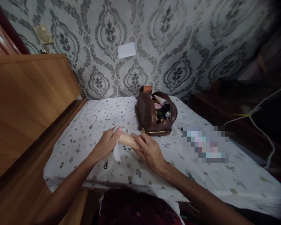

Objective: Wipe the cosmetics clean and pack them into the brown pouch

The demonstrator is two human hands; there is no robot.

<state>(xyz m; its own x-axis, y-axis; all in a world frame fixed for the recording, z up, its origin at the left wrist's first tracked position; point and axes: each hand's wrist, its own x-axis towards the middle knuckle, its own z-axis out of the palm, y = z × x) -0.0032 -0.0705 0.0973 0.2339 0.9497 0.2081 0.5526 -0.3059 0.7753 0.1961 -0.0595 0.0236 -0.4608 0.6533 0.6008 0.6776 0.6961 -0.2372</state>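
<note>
Above the patterned cloth, a long beige tube (pixel 126 139) lies between my two hands, slightly tilted down to the right. It looks like a cosmetic tube with small dark print near its right part. My left hand (pixel 109 142) is closed around its left end with a white tissue (pixel 116 152) between fingers and tube; the tissue hangs down below. Fingers of my right hand (pixel 150 151) wrap the other end and hide it. Just beyond my hands stands a brown toiletry bag (pixel 147 109), unzipped, with a white tube (pixel 161 100) and several small containers inside.
The white printed tablecloth (pixel 103 112) covers the table, which meets the patterned wall (pixel 134 25). A blurred-out flat item (pixel 206 143) lies at the right. A wooden panel (pixel 32 93) borders the left side. A pale cable (pixel 263 103) hangs beyond the right edge.
</note>
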